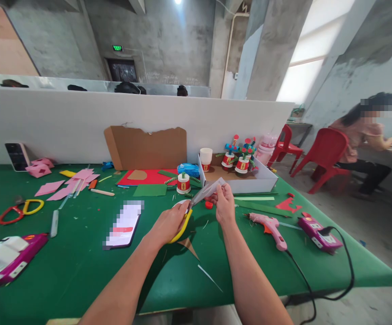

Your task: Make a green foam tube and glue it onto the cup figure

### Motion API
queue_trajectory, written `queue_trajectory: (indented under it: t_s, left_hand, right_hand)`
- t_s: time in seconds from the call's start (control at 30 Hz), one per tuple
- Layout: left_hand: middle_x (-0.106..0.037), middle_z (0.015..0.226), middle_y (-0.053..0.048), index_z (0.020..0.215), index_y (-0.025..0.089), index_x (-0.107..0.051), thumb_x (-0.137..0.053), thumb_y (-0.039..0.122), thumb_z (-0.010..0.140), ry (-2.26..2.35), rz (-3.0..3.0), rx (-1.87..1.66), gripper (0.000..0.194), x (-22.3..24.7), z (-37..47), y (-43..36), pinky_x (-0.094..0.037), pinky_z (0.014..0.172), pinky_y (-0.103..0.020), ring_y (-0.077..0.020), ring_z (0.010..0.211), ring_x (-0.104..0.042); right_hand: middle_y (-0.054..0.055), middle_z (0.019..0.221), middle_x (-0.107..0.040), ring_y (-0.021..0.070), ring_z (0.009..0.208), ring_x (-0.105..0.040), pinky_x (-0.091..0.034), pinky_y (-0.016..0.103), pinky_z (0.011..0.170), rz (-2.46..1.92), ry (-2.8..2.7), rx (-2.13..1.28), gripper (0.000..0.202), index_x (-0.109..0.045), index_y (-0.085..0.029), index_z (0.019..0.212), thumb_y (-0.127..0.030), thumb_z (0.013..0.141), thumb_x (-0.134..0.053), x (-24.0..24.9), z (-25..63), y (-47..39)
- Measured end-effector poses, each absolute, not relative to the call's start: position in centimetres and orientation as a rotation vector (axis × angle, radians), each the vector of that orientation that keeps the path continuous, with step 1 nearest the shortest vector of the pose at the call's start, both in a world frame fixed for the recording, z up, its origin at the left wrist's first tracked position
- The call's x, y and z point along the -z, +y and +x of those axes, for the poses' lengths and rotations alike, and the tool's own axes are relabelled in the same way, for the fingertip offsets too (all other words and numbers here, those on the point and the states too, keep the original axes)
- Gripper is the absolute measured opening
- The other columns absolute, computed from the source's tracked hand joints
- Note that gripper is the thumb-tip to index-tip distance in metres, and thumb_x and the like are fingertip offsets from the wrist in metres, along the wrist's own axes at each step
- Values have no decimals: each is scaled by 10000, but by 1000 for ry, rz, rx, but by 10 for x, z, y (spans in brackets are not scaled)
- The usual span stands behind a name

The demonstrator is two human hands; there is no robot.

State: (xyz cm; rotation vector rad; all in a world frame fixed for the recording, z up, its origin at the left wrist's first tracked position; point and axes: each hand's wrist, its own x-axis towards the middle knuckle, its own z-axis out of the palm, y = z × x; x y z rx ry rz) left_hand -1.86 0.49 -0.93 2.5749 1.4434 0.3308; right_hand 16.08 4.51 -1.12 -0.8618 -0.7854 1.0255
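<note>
Scissors [183, 229] with yellow handles are in the left hand [172, 222], just left of the table's middle, fingers closed around the grips. Their blades point far and right, up to the near-left end of a pale sheet [206, 191]; whether they bite into it, I cannot tell. The right hand [225, 204] pinches the sheet's far-right end between thumb and fingers. Both hands are above the green table [80, 284].

Just beyond the scissors stands a toy [183, 185] with a red-and-white cup body and striped coil arms. Right of it, a white box [246, 186] holds two more toys [235, 159] and a paper cup [205, 158]. A red cap [209, 205] lies near the right hand. Farther right are a pink glue gun [269, 225] and a purple power strip [320, 235]. Left of the hands lies a phone [125, 225], with green paper [150, 190] beyond it. Far left are pink paper pieces [58, 193]; nearer, red-and-yellow shears [19, 213]. Cardboard [148, 150] leans against the white partition [63, 122].
</note>
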Motion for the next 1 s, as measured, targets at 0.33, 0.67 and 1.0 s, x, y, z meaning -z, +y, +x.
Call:
queue_trajectory:
  t_s: [0.33, 0.67, 1.0]
  left_hand:
    - [-567, 1182, -154, 1323, 177, -306, -361, 168, 872, 1471, 2557, -327, 455, 7, -18, 5, -487, 757, -341, -246, 939, -637]
    - [-556, 1202, -162, 1331, 173, -303, -371, 167, 867, 1469, 2574, -323, 469, 10, -18, 6, -489, 750, -353, -259, 934, -639]
    - [-562, 1200, -159, 1331, 168, -300, -360, 168, 873, 1461, 2564, -328, 462, 7, -18, 4, -488, 760, -357, -258, 942, -637]
  right_hand:
    - [-80, 620, -563, 73, 447, -564, -455, 169, 392, -864, -788, -1037, 353, -477, -226, 798, -500, 676, -663, 10, 160, 44]
    - [-77, 636, -583, 78, 458, -574, -467, 178, 402, -865, -816, -1043, 330, -483, -226, 794, -486, 692, -658, 10, 160, 44]
    - [-75, 642, -587, 81, 457, -580, -477, 184, 396, -857, -805, -1043, 339, -494, -226, 802, -492, 684, -669, 10, 160, 44]
